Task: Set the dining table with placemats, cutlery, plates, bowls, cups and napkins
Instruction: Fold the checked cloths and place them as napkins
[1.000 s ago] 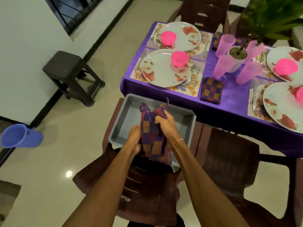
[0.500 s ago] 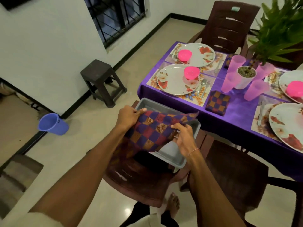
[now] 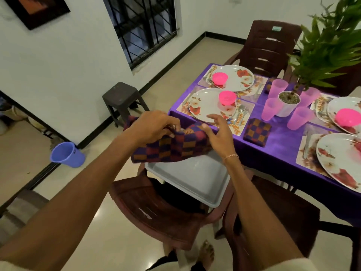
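Observation:
A checked purple-and-orange napkin [image 3: 172,148] is spread in the air above a grey tray [image 3: 195,182] that lies on a brown chair seat. My left hand [image 3: 154,126] pinches its top edge with curled fingers. My right hand [image 3: 218,133] holds the napkin's right side, thumb on the cloth and fingers loosely spread. A second napkin [image 3: 256,132], folded, lies on the purple tablecloth [image 3: 283,149]. Flowered plates [image 3: 209,104] with pink bowls [image 3: 227,97] sit on placemats. Cutlery [image 3: 241,113] lies beside the near plate. Several pink cups [image 3: 270,109] stand round a potted plant.
A potted plant [image 3: 289,102] stands mid-table, its leaves reaching over the right side. Brown chairs [image 3: 166,216] stand at the near and far table edges. A dark stool [image 3: 122,98] and a blue bucket [image 3: 66,154] are on the floor at the left wall.
The napkin was bunched low over the tray, then opened out; now both hands have lifted it higher toward the table edge. The view has tilted upward.

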A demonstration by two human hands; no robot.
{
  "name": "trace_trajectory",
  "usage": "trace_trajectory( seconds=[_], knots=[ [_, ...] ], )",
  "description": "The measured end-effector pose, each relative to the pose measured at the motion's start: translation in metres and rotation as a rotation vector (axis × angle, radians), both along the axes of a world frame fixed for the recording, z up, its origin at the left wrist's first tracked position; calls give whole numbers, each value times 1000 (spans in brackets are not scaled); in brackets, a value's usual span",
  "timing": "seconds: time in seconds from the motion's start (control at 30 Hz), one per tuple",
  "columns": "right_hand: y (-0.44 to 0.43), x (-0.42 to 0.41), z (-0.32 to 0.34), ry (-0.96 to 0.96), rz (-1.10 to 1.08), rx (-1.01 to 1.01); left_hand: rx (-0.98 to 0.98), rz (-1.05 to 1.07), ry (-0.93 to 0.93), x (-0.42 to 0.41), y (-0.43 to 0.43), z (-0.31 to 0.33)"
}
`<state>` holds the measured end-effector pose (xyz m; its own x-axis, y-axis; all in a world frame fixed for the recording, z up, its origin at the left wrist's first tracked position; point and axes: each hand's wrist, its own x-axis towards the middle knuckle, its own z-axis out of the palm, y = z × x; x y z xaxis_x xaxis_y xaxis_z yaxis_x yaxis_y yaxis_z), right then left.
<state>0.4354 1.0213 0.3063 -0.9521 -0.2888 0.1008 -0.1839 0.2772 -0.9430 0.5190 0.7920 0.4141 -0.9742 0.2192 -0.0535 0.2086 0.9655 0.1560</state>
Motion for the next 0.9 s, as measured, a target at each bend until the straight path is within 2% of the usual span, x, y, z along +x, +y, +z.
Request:
trace_trajectory(
  seconds=[0.07,0.2,0.37,0.57,0.73,0.9],
  knots=[
    [-15,-14,11,-9,120,29,-51,3,48,7,-12,12],
    [-29,-18,27,-486,365,-113,2,96,176,25,-36,23],
    [-46,2,43,-541,678,-140,75,227,276,46,-61,17],
    [-80,30,63,-344,758,76,84,314,368,60,-70,11],
    [-109,55,61,-76,622,284,96,317,440,63,-72,11],
    [-123,59,53,56,488,441,199,319,434,63,-81,8]
  ],
)
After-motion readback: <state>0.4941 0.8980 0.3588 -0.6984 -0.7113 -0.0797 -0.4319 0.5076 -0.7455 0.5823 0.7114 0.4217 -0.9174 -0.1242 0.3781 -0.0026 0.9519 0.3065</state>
